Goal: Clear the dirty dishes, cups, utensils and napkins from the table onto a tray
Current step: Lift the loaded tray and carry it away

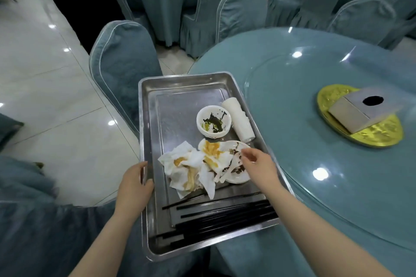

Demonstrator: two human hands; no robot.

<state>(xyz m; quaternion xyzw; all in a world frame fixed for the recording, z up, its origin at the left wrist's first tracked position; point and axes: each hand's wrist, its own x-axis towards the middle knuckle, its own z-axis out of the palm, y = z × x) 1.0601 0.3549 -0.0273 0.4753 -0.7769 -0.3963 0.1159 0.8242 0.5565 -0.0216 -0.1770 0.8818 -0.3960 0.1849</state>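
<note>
My left hand (135, 183) gripped the steel tray's (147, 119) left rim. My right hand (256, 162), fingers loosely curled, hovered over the plate (236, 177) beside stained napkins (191, 171); I read no writing anywhere.

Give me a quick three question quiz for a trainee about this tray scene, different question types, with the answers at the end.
1. True or false: the cup stands upright on the tray.
2. Which hand grips the tray's rim? A) left B) right C) neither
3. Fill in: the black chopsticks lie at the tray's ____ end, seen from the wearer.

Key
1. False; it lies on its side beside the small bowl.
2. A; the left hand grips it, while the right hand is over the dirty plate.
3. Near.
</note>
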